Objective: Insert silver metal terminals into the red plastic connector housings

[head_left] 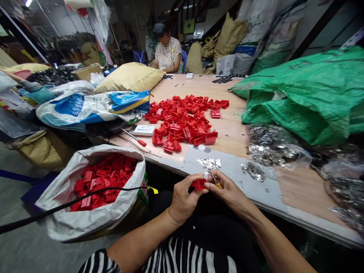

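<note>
1. Head view: the left hand [184,199] clamps a red plastic part [199,184] in its fingertips, while the right hand [229,191] pinches a small yellow-handled tool [216,182] right beside it. The hands are together, low over the table edge, which keeps the work close.
2. Silver metal pieces [209,163] lie just ahead on a grey sheet [256,189], a heap of red parts [182,121] lies beyond, and a white woven sack [125,201] of red parts stands at left, all within easy reach.

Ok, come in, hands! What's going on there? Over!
Left hand: gripping red plastic piece. Right hand: pinching small yellow-handled tool beside it. Silver bits just ahead, off the hands.
</note>
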Available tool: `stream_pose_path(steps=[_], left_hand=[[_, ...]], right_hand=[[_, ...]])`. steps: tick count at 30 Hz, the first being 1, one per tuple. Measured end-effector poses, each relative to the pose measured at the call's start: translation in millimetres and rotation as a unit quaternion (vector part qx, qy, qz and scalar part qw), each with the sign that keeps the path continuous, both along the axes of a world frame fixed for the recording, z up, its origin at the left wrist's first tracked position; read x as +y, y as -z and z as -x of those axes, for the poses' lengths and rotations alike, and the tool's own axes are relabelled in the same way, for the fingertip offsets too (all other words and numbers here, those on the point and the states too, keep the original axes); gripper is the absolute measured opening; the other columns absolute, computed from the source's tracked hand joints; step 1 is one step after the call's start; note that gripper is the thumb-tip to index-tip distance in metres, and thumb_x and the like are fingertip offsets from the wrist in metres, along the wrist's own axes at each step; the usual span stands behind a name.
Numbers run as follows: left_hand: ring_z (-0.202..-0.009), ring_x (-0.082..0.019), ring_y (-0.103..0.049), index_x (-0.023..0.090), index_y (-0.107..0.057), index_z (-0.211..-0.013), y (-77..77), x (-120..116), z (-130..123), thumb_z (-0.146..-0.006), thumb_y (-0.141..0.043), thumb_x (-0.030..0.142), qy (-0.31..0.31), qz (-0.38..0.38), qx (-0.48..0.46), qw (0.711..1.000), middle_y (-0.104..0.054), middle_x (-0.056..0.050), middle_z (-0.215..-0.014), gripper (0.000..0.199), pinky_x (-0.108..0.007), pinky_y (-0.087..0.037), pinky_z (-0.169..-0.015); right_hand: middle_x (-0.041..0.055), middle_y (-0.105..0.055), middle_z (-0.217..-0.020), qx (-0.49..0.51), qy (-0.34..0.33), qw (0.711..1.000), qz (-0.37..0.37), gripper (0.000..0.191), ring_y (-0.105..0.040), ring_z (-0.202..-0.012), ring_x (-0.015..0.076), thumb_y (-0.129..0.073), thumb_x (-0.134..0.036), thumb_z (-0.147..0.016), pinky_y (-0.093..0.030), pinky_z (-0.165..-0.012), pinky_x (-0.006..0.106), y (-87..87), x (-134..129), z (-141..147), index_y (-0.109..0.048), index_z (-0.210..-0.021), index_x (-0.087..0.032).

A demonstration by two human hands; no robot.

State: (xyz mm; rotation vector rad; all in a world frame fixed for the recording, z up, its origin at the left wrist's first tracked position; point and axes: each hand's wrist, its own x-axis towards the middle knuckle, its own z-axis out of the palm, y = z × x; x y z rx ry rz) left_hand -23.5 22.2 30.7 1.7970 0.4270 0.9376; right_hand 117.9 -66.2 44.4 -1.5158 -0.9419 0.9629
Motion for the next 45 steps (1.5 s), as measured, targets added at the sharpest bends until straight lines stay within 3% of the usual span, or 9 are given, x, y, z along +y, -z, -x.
stream_pose_path(steps=[4, 7, 10, 13, 22, 28, 37, 42, 45], left_hand=[[-0.098, -0.019, -0.068, 0.022, -0.063, -0.109, 1.3, 1.6, 0.1, -0.078, -0.071, 0.027, 0.008, 0.031, 0.001, 0.999, -0.072, -0.005, -0.107, 0.032, -0.031, -0.054, -0.089], [-0.096, -0.018, -0.068, 0.023, -0.064, -0.108, 1.5, 0.2, 1.4, -0.077, -0.071, 0.026, 0.019, 0.04, 0.006, 0.999, -0.072, -0.004, -0.106, 0.032, -0.03, -0.054, -0.088], [-0.095, -0.018, -0.068, 0.022, -0.064, -0.108, 1.1, -3.9, 4.7, -0.077, -0.071, 0.022, 0.048, 0.047, 0.02, 0.998, -0.072, -0.003, -0.105, 0.032, -0.029, -0.053, -0.088], [-0.093, -0.017, -0.069, 0.023, -0.065, -0.107, 1.5, -10.1, 8.3, -0.077, -0.071, 0.02, 0.079, 0.065, 0.04, 0.994, -0.073, -0.003, -0.103, 0.03, -0.028, -0.054, -0.087], [-0.097, -0.018, -0.068, 0.024, -0.065, -0.107, 6.5, -21.6, 10.1, -0.078, -0.07, 0.023, 0.128, 0.071, 0.043, 0.988, -0.072, -0.003, -0.108, 0.03, -0.029, -0.053, -0.089], [-0.095, -0.019, -0.068, 0.022, -0.065, -0.104, 11.1, -18.5, 10.7, -0.077, -0.072, 0.026, 0.148, 0.086, 0.034, 0.985, -0.072, -0.005, -0.104, 0.029, -0.029, -0.053, -0.086], [-0.096, -0.021, -0.068, 0.019, -0.065, -0.101, 12.0, -11.4, 12.7, -0.073, -0.076, 0.028, 0.151, 0.186, -0.002, 0.971, -0.073, -0.007, -0.102, 0.031, -0.033, -0.053, -0.089], [-0.098, -0.022, -0.068, 0.017, -0.064, -0.097, 16.6, -5.6, 9.2, -0.069, -0.078, 0.028, 0.116, 0.274, -0.032, 0.954, -0.073, -0.008, -0.102, 0.033, -0.037, -0.053, -0.092], [-0.096, -0.02, -0.068, 0.017, -0.063, -0.099, 20.1, 0.9, 5.7, -0.072, -0.075, 0.026, 0.05, 0.307, -0.045, 0.949, -0.072, -0.007, -0.104, 0.031, -0.035, -0.052, -0.092]], right_hand=[[-0.0055, -0.039, -0.069, 0.039, 0.0, 0.999, 0.013, 0.036, -0.033, -0.057, 0.0092, -0.06, -0.053, -0.084, -0.029, -0.052, 0.022, -6.3, -1.4, 1.4, -0.045, -0.084, -0.021], [-0.0038, -0.043, -0.074, 0.036, 0.005, 0.999, 0.009, 0.038, -0.04, -0.065, 0.0109, -0.068, -0.051, -0.078, -0.034, -0.059, 0.023, -7.3, -3.1, 2.2, -0.046, -0.082, -0.02], [-0.0036, -0.042, -0.074, 0.054, -0.02, 0.998, 0.013, 0.042, -0.04, -0.067, 0.0115, -0.07, -0.053, -0.075, -0.034, -0.059, 0.023, -3.1, -7.8, 3.6, -0.044, -0.078, -0.02], [-0.0062, -0.036, -0.067, 0.097, -0.038, 0.994, 0.033, 0.045, -0.031, -0.057, 0.0089, -0.068, -0.057, -0.076, -0.025, -0.05, 0.021, 4.2, -17.5, 6.7, -0.04, -0.078, -0.02], [-0.0058, -0.035, -0.071, 0.173, -0.034, 0.983, 0.055, 0.049, -0.023, -0.055, 0.0078, -0.068, -0.06, -0.074, -0.017, -0.047, 0.021, 13.8, -43.5, 13.0, -0.04, -0.086, -0.022], [-0.0061, -0.034, -0.069, 0.22, -0.033, 0.974, 0.045, 0.05, -0.024, -0.054, 0.0075, -0.072, -0.058, -0.071, -0.015, -0.047, 0.021, 16.3, -43.7, 14.2, -0.04, -0.084, -0.021], [-0.0066, -0.034, -0.064, 0.302, -0.023, 0.953, 0.028, 0.049, -0.02, -0.05, 0.0062, -0.076, -0.053, -0.067, -0.014, -0.044, 0.02, 21.4, -34.4, 21.2, -0.045, -0.085, -0.021], [-0.0065, -0.038, -0.063, 0.221, -0.036, 0.974, 0.037, 0.045, -0.029, -0.049, 0.007, -0.071, -0.056, -0.072, -0.018, -0.044, 0.019, 15.9, -21.6, 14.3, -0.046, -0.087, -0.021], [-0.0022, -0.054, -0.071, -0.02, 0.011, 0.999, 0.047, 0.029, -0.047, -0.058, 0.0116, -0.061, -0.047, -0.083, -0.034, -0.051, 0.022, 11.3, -9.5, -0.9, -0.053, -0.091, -0.021]])
